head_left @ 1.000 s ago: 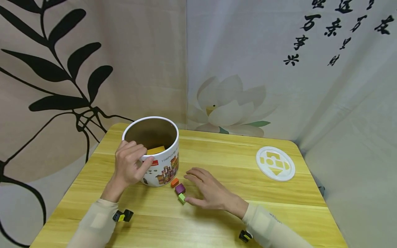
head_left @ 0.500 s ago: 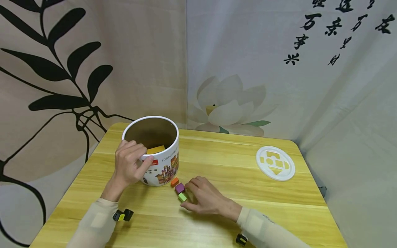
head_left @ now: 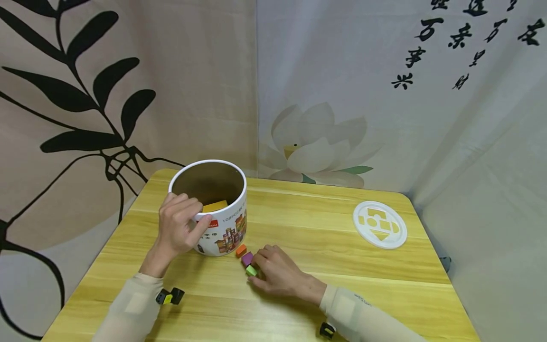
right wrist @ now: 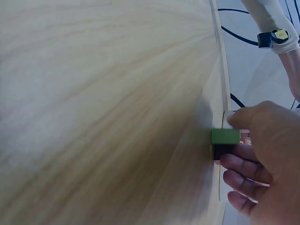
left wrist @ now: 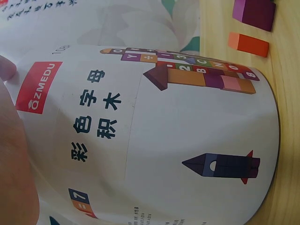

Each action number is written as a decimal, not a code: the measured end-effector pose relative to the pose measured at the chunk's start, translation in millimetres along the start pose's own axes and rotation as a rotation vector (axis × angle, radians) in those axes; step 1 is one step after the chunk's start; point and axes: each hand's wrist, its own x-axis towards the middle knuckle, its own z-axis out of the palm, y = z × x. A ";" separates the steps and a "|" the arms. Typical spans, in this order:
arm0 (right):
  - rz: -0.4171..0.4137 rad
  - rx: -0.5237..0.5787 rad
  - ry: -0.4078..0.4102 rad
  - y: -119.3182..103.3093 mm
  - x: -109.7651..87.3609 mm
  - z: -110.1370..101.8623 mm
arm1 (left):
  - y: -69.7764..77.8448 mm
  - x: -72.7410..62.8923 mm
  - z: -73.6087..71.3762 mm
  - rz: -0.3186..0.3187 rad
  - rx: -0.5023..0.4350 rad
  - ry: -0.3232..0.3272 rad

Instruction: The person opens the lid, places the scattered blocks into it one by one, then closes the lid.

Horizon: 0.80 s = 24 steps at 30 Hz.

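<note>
A white bucket (head_left: 222,232) with printed building blocks on its side stands at the table's back left. My left hand (head_left: 177,225) grips its near rim, fingers over the edge and thumb outside. A yellow block (head_left: 215,206) shows inside. Beside the bucket's base, three small blocks lie close in a row: orange (head_left: 241,251), purple (head_left: 247,258) and green (head_left: 251,270). My right hand (head_left: 279,273) is low over the table, thumb and curled fingers around the green block's sides, the index fingertip right at the purple one. In the right wrist view, thumb and fingers bracket the green block (right wrist: 225,136).
A round white lid (head_left: 399,232) with cut-out shapes lies at the table's right. The wooden table (head_left: 325,223) has a curtain (head_left: 325,57) close behind its back edge. Cameras are strapped to both wrists.
My right hand has moved left and lower to the blocks, its fingers closing in. The green block has shifted slightly toward the purple one. My left hand stays on the bucket rim.
</note>
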 end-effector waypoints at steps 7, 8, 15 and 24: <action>-0.015 0.006 0.008 0.4 -0.8 1.1 | -0.2 0.2 0.5 -0.004 -0.001 -0.003; -0.017 0.003 0.007 0.7 -1.1 1.1 | -0.1 0.1 0.4 -0.006 -0.001 -0.004; 0.013 0.033 -0.020 3.7 -5.5 -6.7 | 1.3 0.2 -0.4 -0.007 0.001 -0.011; -0.007 0.120 0.125 14.4 0.2 -38.6 | 1.9 1.0 -0.8 -0.012 0.000 -0.011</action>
